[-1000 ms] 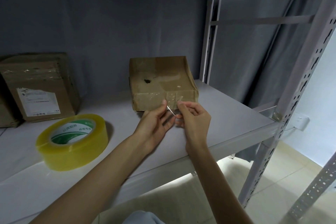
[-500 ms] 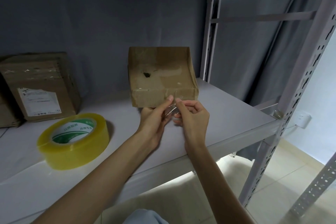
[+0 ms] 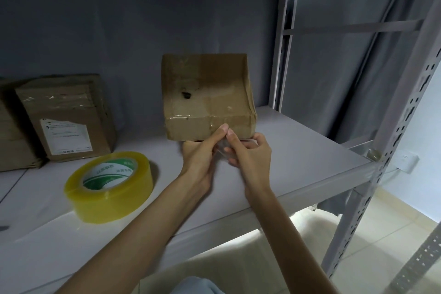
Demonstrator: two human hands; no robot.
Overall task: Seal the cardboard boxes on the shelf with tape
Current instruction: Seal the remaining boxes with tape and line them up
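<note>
A worn cardboard box stands on the grey shelf, its near edge lifted so the top tilts toward me. Clear tape shines across its front edge. My left hand is under and against the box's front, thumb and fingers pinching a strip of clear tape. My right hand pinches the same strip from the right, fingertips touching the left hand's. A large roll of yellowish clear tape lies flat on the shelf to the left.
Two more cardboard boxes lean at the back left, one with a white label, the other behind it. A grey upright stands behind the box, another perforated post at the shelf's right corner. A dark curtain hangs behind.
The box has tilted up further on its far edge. Both hands have stayed at its front edge, closing together on the tape strip.
</note>
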